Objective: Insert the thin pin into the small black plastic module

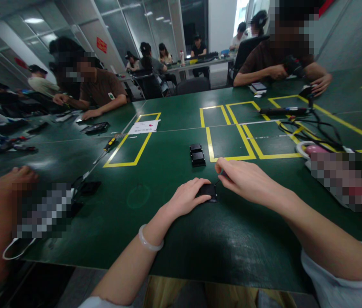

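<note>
My left hand (185,196) presses a small flat black rectangular part (212,191) against the green table, thumb along its near side and fingers over its far side. On the part's right edge are small shiny spots. My right hand (240,177) is closed in a pinch just right of that part. A thin dark tool (218,181) pokes out from its fingertips toward the part's right edge; most of it is hidden, so its kind is unclear. Beyond my hands lies a black two-section part (197,155), apart from both.
Yellow tape rectangles (211,145) mark the green table (168,239). A yellow-black screwdriver (109,144) and a paper sheet (144,127) lie left. Cables (320,128) and a black power screwdriver (283,111) lie right. A co-worker's hand (14,184) is at left; others sit opposite.
</note>
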Tool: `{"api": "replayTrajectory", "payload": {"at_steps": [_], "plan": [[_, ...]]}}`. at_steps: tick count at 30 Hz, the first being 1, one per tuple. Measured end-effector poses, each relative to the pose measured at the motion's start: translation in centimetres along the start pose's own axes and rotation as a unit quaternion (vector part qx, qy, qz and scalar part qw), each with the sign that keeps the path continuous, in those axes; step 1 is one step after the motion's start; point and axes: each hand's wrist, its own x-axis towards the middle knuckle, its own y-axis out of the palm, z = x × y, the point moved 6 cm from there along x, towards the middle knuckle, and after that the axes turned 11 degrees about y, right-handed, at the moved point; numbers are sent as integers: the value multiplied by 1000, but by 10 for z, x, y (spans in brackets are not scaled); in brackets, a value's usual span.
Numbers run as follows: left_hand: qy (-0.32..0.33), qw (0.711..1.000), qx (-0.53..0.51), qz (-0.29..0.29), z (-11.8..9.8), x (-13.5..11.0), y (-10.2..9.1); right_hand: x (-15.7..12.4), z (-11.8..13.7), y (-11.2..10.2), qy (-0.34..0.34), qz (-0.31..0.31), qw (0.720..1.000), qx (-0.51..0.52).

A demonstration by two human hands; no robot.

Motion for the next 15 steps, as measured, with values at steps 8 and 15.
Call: {"api": "replayTrajectory", "payload": {"at_steps": [8, 15], "plan": [[-3, 1000, -5, -1, 0, 0, 0, 1, -1, -2, 19, 1, 1000, -22], [-1, 1000, -6, 4, -1, 1, 0, 1, -2, -7, 34, -16, 999, -16]]}}
